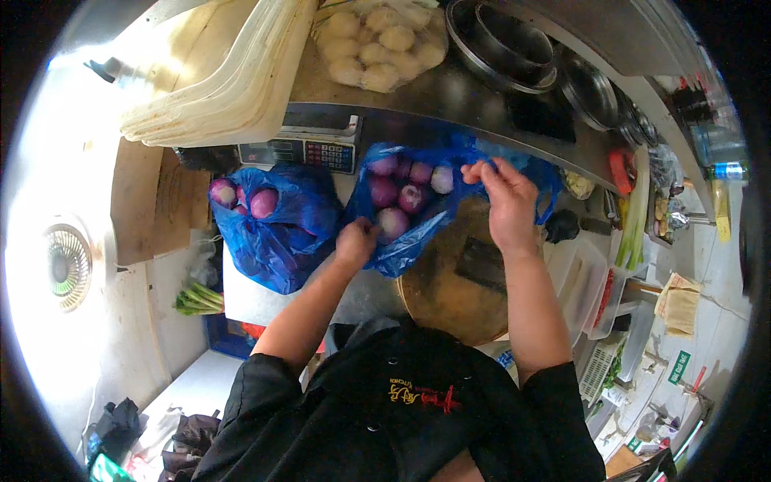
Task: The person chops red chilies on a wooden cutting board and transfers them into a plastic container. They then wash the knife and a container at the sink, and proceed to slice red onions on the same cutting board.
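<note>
An opened blue plastic bag (415, 244) lies before me, its mouth spread around several peeled-looking purple onions (385, 191). My left hand (356, 242) pinches the near left edge of this bag, beside the lowest onion. At the bag's right side, my right hand (509, 202) has its fingertips gathered on the blue plastic. To the left sits a second blue plastic bag (271, 253), full and bunched, with a few purple onions (264, 203) showing through its opening. A round wooden chopping board (433, 307) is partly under the opened bag, and a dark cleaver (482, 264) rests on it.
Behind the bags stands a digital scale (295, 150), partly covered by stacked whitish plastic tubs (211, 114). A clear bag of potatoes (379, 48) and metal pans (506, 45) occupy the back shelf. Clear plastic containers (578, 271) stand at right; a fan (63, 268) is at far left.
</note>
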Available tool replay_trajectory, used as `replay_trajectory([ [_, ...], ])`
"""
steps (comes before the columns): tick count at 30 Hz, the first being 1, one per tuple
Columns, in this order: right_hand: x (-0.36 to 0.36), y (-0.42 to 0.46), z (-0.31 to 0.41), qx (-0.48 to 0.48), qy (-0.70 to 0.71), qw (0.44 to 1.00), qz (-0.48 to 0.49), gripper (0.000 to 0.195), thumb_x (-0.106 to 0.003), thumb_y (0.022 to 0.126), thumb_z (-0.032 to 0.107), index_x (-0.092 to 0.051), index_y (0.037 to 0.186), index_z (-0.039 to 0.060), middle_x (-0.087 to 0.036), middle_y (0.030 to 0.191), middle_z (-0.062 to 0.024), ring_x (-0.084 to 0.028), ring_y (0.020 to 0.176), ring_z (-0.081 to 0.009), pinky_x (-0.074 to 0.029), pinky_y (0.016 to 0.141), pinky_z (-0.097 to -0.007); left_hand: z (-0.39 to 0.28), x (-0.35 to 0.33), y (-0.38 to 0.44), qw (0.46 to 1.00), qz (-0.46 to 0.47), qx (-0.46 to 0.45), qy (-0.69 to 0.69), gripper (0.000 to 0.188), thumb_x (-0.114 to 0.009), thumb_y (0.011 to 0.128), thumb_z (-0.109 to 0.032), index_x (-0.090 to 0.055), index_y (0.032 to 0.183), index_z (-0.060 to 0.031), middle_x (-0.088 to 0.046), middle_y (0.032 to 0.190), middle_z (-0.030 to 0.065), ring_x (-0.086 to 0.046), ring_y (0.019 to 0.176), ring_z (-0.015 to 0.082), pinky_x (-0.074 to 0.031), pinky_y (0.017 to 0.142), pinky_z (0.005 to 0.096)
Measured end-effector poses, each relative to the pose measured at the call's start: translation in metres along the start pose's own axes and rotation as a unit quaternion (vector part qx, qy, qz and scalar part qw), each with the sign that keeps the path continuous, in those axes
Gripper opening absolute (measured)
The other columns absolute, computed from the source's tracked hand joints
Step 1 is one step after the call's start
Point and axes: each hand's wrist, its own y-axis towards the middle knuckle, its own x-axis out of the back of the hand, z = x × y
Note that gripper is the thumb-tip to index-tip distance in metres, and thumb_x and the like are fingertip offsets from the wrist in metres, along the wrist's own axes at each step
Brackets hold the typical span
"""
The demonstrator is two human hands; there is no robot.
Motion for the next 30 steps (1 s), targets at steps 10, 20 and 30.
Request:
replay_trajectory([
  [10, -0.007, 0.010, 0.039, -0.010, -0.039, 0.995, 0.089, 0.030, -0.061, 0.099, 0.006, -0.068, 0.127, 0.0017, -0.063, 0.079, 0.0005, -0.056, 0.069, -0.0071, -0.046, 0.064, -0.0227, -0.074, 0.124, -0.017, 0.839, -0.021, 0.093, -0.535, 0.013, -0.059, 0.100, -0.018, -0.062, 0.092, -0.0086, -0.054, 0.079, -0.0014, -0.053, 0.068, 0.0123, -0.051, 0.063, 0.0291],
  [20, 0.029, 0.000, 0.002, -0.053, -0.125, 0.990, 0.025, 0.032, -0.058, 0.103, 0.010, -0.066, 0.134, 0.0080, -0.057, 0.072, 0.0028, -0.052, 0.064, -0.0041, -0.046, 0.058, -0.0224, -0.028, 0.098, -0.045, 0.988, -0.091, -0.002, -0.127, 0.013, -0.068, 0.088, -0.010, -0.057, 0.083, -0.0045, -0.058, 0.074, 0.0045, -0.056, 0.066, 0.0157, -0.048, 0.062, 0.0338],
  [30, 0.007, -0.009, -0.006, -0.075, -0.089, 0.992, 0.057, 0.036, -0.058, 0.104, 0.014, -0.061, 0.140, 0.0097, -0.058, 0.071, 0.0016, -0.052, 0.060, -0.0057, -0.045, 0.055, -0.0236, -0.107, 0.083, 0.002, 0.892, -0.119, -0.415, 0.132, 0.033, -0.071, 0.079, -0.007, -0.068, 0.111, -0.0099, -0.062, 0.119, 0.0169, -0.058, 0.115, 0.0411, -0.056, 0.090, 0.0467],
])
